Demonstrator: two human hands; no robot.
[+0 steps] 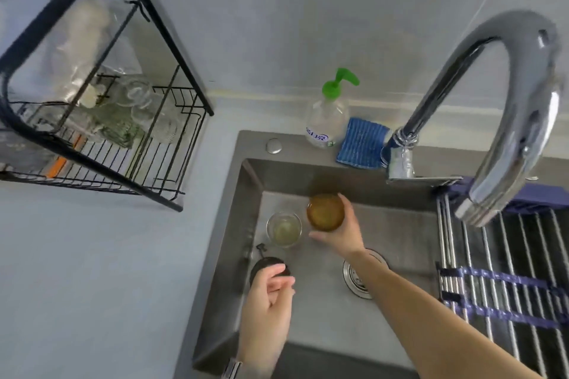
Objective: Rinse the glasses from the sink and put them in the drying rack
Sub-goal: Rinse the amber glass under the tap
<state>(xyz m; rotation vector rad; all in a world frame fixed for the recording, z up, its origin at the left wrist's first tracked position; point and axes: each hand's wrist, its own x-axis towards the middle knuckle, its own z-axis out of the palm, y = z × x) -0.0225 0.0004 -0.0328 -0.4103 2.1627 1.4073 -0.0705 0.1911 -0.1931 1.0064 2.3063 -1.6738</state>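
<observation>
near the sink's (pixel 246 194) back-left corner, right hand (pixel 341 235) fingers grasp an amber glass (pixel 325 212) beside a clear glass (pixel 284 229) holding pale liquid; left hand (pixel 266 314) hangs relaxed, holding nothing.

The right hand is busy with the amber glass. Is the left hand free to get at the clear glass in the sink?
Probably yes: the left hand holds nothing, and the clear glass stands uncovered just beyond it.

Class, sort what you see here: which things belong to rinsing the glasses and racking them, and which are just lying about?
Belongs to the job: amber glass gripped by the right hand; clear glass; sink; faucet; drying rack; left hand.

Lying about: soap bottle; blue cloth; black stopper; roll-up rack.
</observation>
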